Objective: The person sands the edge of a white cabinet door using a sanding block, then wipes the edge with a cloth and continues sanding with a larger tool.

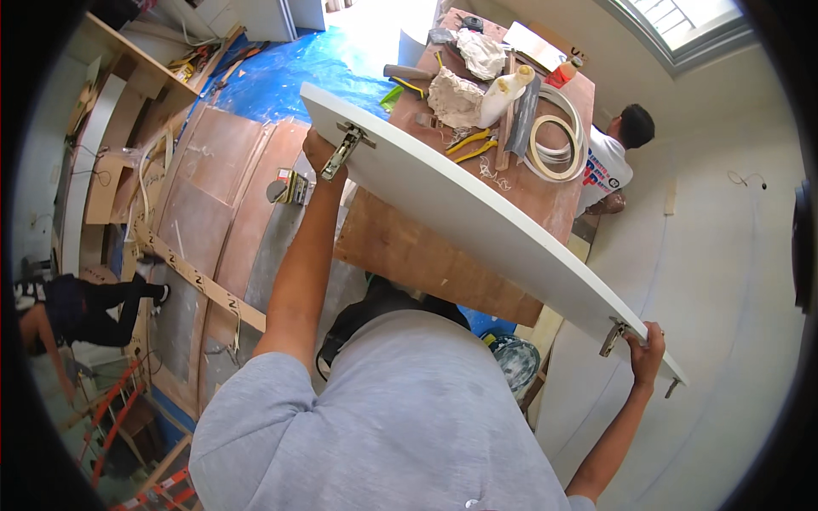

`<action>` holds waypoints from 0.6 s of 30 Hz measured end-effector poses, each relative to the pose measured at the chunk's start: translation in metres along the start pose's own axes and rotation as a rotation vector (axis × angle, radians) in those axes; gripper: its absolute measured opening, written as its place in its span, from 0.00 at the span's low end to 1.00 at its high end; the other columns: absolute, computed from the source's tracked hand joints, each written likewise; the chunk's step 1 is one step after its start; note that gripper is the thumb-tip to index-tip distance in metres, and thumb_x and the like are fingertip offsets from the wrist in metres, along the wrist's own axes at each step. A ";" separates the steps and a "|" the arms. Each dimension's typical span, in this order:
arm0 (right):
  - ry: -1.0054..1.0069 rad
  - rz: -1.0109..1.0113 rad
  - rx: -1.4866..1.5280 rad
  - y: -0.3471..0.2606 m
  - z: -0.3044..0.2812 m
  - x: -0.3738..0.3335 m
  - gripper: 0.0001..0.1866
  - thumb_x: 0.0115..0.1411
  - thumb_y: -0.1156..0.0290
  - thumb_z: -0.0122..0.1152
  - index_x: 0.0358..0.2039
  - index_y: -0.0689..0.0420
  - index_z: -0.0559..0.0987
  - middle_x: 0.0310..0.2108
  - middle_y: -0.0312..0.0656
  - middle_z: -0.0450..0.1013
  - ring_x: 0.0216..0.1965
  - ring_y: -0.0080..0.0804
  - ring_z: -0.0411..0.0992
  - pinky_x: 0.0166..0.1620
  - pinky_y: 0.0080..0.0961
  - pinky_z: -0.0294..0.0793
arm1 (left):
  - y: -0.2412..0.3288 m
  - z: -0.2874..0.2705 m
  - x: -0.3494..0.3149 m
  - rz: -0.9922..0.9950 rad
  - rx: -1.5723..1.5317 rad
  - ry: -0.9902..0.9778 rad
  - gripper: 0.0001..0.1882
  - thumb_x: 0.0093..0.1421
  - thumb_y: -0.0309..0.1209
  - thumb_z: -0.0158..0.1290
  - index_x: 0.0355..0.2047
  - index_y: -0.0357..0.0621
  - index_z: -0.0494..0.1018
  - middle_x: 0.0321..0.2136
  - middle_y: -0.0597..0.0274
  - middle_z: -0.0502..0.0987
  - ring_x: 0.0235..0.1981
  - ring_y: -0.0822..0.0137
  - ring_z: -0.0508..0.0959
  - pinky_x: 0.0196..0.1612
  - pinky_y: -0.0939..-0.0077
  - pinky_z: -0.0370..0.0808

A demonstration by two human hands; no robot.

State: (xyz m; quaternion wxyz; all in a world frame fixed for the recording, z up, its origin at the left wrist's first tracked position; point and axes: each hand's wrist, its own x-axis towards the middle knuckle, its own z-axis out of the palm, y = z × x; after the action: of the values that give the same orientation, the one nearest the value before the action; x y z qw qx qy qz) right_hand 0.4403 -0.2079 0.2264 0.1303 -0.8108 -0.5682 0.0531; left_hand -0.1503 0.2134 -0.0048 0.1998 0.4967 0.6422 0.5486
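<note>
A long white cabinet door [460, 204] spans the space in front of my chest, tilted from upper left down to lower right. Close to its upper left end, my left hand [320, 152] grips the lower edge, its fingers partly hidden by the panel. A metal hinge [342, 152] is fixed to the door beside that hand. My right hand [649, 351] is closed around the door's edge toward the other end, next to a second hinge [612, 337]. One more hinge [671, 388] juts out beyond it at the lower right tip.
Behind the door, a wooden worktable [545, 221] bears yellow-handled pliers [474, 146], tape rolls [554, 146] and crumpled paper [456, 95]. A person [609, 162] is beyond it at right; another person [81, 307] is at far left. A bucket [513, 362] stands near my body.
</note>
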 end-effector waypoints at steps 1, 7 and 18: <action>-0.001 0.016 -0.002 -0.004 0.000 -0.001 0.23 0.47 0.67 0.81 0.37 0.62 0.75 0.30 0.46 0.71 0.34 0.45 0.69 0.40 0.38 0.69 | 0.007 0.003 0.002 0.013 -0.013 -0.003 0.07 0.62 0.28 0.56 0.35 0.35 0.78 0.29 0.48 0.82 0.32 0.48 0.84 0.38 0.56 0.78; -0.018 0.036 -0.097 -0.008 -0.002 -0.008 0.21 0.49 0.65 0.79 0.38 0.60 0.78 0.34 0.46 0.75 0.39 0.49 0.72 0.46 0.41 0.72 | -0.048 0.038 0.020 0.144 0.321 -0.002 0.06 0.64 0.28 0.54 0.36 0.37 0.77 0.31 0.47 0.83 0.34 0.48 0.84 0.36 0.54 0.79; -0.220 0.091 -0.262 -0.035 -0.021 0.022 0.19 0.47 0.61 0.79 0.35 0.55 0.80 0.31 0.48 0.78 0.38 0.55 0.75 0.42 0.47 0.73 | -0.056 0.071 0.064 0.204 -0.065 -0.135 0.13 0.64 0.35 0.55 0.39 0.37 0.77 0.33 0.49 0.83 0.33 0.53 0.84 0.37 0.57 0.80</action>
State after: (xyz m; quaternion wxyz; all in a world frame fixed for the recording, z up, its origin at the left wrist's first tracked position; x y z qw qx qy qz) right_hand 0.4215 -0.1792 0.2572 -0.0422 -0.8350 -0.5438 0.0728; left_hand -0.1444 0.3092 -0.0591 0.2019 0.5883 0.5554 0.5520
